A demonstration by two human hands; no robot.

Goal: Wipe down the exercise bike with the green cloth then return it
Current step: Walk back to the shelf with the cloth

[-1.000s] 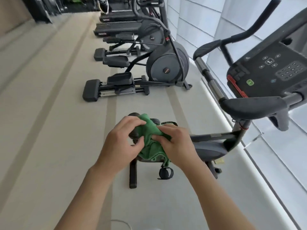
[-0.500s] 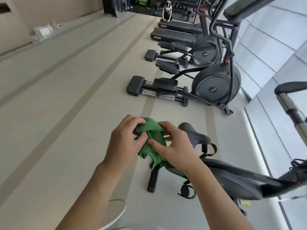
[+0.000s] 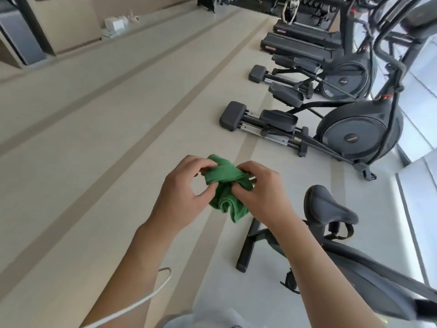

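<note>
No text can be read anywhere. The nearer elliptical trainer [image 3: 359,136] carries a small orange-red mark at the middle of its round flywheel cover [image 3: 351,138], too small to make out as letters. The farther elliptical trainer [image 3: 344,78] has a like mark at the centre of its own disc, equally illegible. The two treadmills [image 3: 300,45] at the back each show a short red label on the rear end of the deck [image 3: 270,48]; its lettering is blurred. The exercise bike [image 3: 331,233] shows no writing on its saddle or frame.
</note>
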